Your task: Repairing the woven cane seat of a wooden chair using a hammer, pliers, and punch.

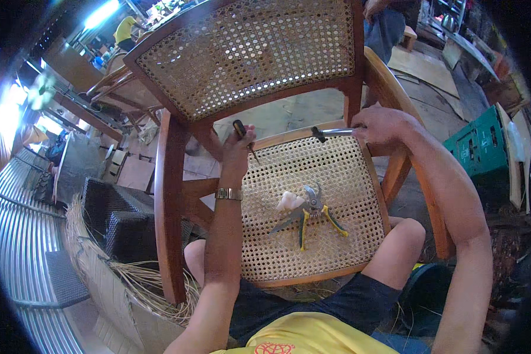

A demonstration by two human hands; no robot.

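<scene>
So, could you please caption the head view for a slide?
Pointed tool in left hand, metal-shafted tool in right hand, at a cane chair.

Seat (345, 168): woven cane, lt. brown, w/ wood frame (312, 281) round it. On it, approx. mid: pruners (314, 206), yel./blk. handles spread twd. near edge, metal head pointing away. White wad (289, 202) just L of head. Flat grey blade (285, 221) beside L handle, tip to L; can't tell if sep. Grey floor (418, 101) beyond; lt. brown sheet (425, 72) lies flat on it, far R.
</scene>
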